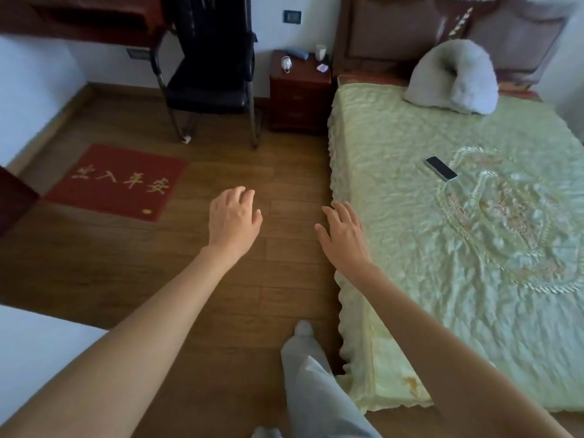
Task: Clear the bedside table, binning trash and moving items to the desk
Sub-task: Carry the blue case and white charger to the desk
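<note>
The dark red bedside table [300,93] stands far ahead, between a black chair and the bed's headboard. On its top lie a white face mask [286,63], a blue-grey case [298,53], a white cup [320,52] and a small crumpled pale wrapper [322,68]. The edge of the dark red desk [79,18] shows at the upper left. My left hand [234,221] hangs over the wooden floor, fingers loosely apart and holding nothing. My right hand [344,237] is spread beside the bed's edge, also holding nothing. Both hands are well short of the bedside table.
A black chair [210,77] stands left of the bedside table. The bed [442,248] with a pale green cover fills the right side, with a phone [441,168] and a grey pillow [452,77] on it. A red mat [118,181] lies on the floor at left.
</note>
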`<state>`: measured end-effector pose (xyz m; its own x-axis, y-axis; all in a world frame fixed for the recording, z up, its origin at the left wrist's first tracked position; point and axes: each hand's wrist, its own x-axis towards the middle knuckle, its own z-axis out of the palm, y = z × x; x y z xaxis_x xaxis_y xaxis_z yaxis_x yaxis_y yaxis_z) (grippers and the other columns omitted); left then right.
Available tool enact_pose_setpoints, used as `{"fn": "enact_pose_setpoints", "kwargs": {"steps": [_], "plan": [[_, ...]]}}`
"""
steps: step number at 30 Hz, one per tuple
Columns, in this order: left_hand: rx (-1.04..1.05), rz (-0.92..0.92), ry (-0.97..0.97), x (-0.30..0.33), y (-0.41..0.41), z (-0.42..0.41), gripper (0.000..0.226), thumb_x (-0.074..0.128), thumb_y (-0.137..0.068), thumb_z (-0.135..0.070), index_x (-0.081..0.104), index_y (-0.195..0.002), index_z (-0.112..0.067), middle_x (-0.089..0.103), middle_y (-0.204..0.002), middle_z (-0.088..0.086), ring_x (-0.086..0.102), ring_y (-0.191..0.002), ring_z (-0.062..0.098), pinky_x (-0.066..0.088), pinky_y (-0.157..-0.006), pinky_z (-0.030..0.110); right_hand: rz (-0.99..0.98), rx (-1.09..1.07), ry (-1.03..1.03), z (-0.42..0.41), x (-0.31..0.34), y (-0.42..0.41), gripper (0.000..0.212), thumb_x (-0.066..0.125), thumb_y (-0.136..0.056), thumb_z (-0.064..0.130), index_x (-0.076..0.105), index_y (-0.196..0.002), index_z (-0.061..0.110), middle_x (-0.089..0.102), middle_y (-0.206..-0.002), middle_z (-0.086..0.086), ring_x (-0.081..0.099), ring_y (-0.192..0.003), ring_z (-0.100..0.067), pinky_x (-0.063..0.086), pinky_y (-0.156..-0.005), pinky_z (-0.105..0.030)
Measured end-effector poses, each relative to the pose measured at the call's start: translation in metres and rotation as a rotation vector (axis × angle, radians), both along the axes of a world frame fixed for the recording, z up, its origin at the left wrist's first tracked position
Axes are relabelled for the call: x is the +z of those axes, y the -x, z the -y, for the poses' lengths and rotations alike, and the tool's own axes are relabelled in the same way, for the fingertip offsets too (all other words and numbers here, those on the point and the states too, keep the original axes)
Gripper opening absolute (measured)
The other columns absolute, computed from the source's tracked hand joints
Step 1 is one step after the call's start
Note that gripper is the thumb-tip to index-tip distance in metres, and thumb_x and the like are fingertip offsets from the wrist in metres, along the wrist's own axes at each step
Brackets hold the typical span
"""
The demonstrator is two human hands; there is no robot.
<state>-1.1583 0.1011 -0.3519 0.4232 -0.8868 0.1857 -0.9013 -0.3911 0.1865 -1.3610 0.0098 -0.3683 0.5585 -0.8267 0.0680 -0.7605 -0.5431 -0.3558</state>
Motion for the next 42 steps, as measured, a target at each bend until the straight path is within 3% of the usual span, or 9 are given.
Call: {"fn": "enact_pose_setpoints", "kwargs": {"steps": [19,33,42], "plan": [[0.047,-0.006,-0.077,-0.003,-0.123,0.274,0.043,0.05,-0.093,-0.03,0.051,-0.131,-0.01,0.052,-0.134,0.011,0.044,-0.126,0.027,0.037,-0.104,0.043,0.042,0.031,-0.049,0.295,0.005,-0.131,0.045,0.042,-0.1,0.034,0.044,-0.139,0.012,0.034,-0.153,-0.011,0.017,-0.146,-0.027,0.019,-0.119,-0.043],[-0.075,0.026,0.005,0.011,-0.298,0.507,0.044,0.049,-0.094,-0.033,0.049,-0.133,-0.011,0.051,-0.135,0.01,0.044,-0.127,0.025,0.036,-0.105,0.041,0.063,-0.102,-0.018,0.505,0.012,-0.304,0.047,0.042,-0.1,0.034,0.042,-0.141,0.011,0.037,-0.151,-0.011,0.022,-0.145,-0.026,0.021,-0.118,-0.043],[-0.102,-0.004,-0.003,0.001,-0.374,0.628,0.045,0.051,-0.093,-0.032,0.049,-0.133,-0.011,0.053,-0.133,0.01,0.047,-0.124,0.026,0.039,-0.104,0.042,-0.022,-0.129,-0.038,0.62,-0.001,-0.371,0.049,0.041,-0.099,0.037,0.041,-0.142,0.013,0.036,-0.152,-0.01,0.02,-0.146,-0.026,0.02,-0.118,-0.041]]}}
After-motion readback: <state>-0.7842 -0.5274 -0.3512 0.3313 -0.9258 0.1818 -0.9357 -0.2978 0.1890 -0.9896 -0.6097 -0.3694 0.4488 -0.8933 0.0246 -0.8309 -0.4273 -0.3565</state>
